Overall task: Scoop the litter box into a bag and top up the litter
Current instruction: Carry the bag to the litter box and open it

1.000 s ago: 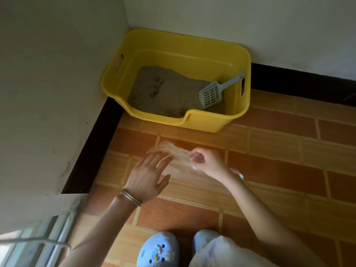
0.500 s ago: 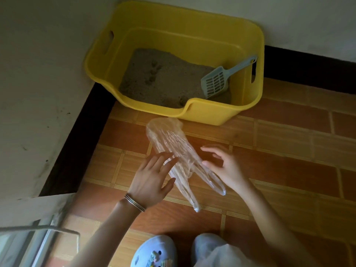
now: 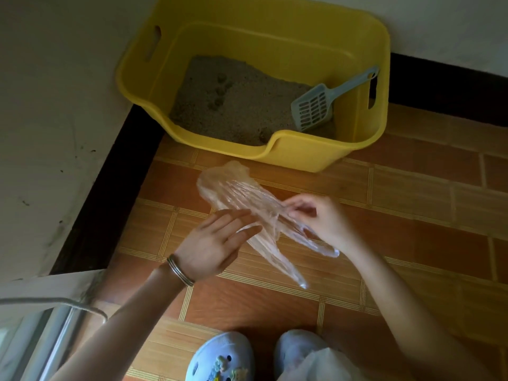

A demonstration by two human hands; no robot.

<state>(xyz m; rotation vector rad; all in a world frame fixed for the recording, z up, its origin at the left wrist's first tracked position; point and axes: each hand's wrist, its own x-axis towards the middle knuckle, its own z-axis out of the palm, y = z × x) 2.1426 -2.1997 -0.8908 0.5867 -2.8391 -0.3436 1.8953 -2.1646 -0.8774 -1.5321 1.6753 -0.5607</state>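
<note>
Hand positions have changed over the last second. Left hand [image 3: 211, 243]: fingers straight and spread, laid against the near side of the clear plastic bag [image 3: 236, 191]; it grips nothing. Bag: previously a crumpled wad between the hands, now drawn out long over the floor [image 3: 412, 215], closed end towards the litter box [image 3: 302, 158], two handle loops trailing back towards the person. Right hand [image 3: 321, 218]: fingers curled, pinching the film near where the handles join the body. The mouth is not yet parted, so, as a judgement, scooping cannot start; opening the bag is the step in hand.

Clearances:
- **Left:** the wall [image 3: 55, 105] and dark skirting run up to the litter box, which sits in the corner, so there is little working room on that side.
- **Centre:** the lowered front lip of the box faces the bag, with a strip of tile between them. Inside, litter [image 3: 233, 105] covers the base and shows a few dark clumps. The scoop [image 3: 313, 108] lies at the right end, handle propped against the right wall.
- **Right:** tiled floor extends beyond the box. As a judgement, this side gives the right hand its approach to the scoop.
</note>
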